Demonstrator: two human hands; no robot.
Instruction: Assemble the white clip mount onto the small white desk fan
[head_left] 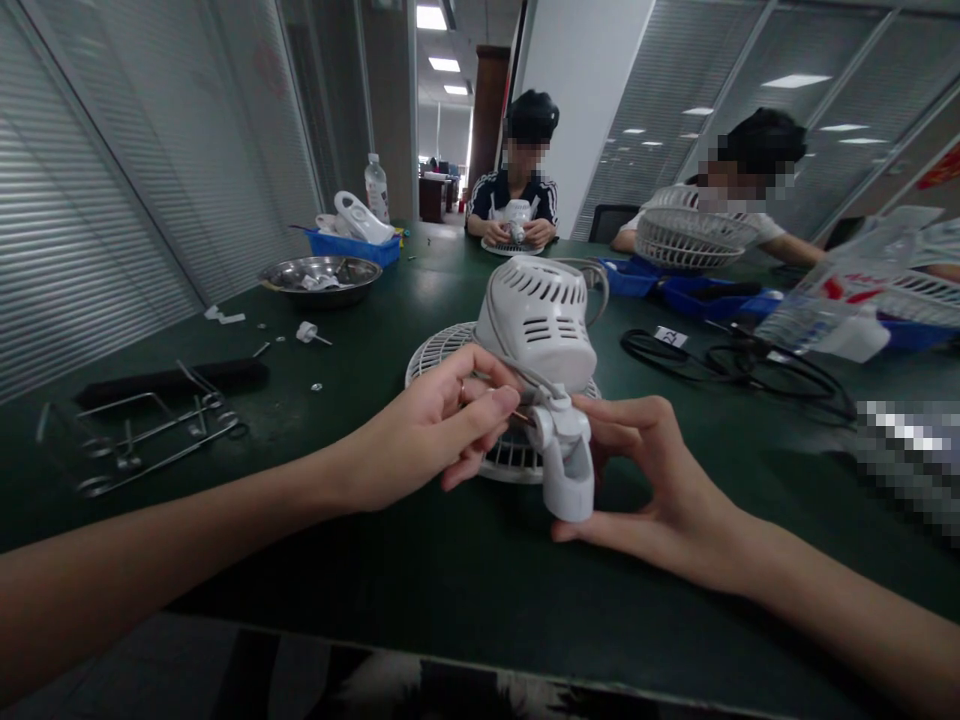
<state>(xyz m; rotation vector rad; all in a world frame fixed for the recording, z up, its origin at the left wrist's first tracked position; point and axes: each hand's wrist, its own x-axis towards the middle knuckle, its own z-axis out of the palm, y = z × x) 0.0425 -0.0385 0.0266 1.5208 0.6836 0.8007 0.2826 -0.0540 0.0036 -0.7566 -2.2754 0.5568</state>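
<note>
A small white fan lies face down, its round grille (pixel 435 352) against the table and its slotted motor housing (pixel 536 310) on top. From the housing a white pivot bracket (pixel 568 470) points toward me. My left hand (pixel 442 415) pinches a thin, copper-coloured metal pin (pixel 529 417) at the left side of the bracket's joint; the pin is mostly hidden by my fingers. Thumb and fingers of my right hand (pixel 660 470) hold the bracket from the right, the thumb at its lower end. A grey cord runs along the housing.
On the left are a bent-wire stand (pixel 157 430), a black bar-shaped object (pixel 172 380), small white parts and a metal bowl (pixel 322 280). Blue trays (pixel 356 246) and a coiled black cable (pixel 720 355) lie farther out. Two people sit across the table (pixel 420 570), one handling another fan.
</note>
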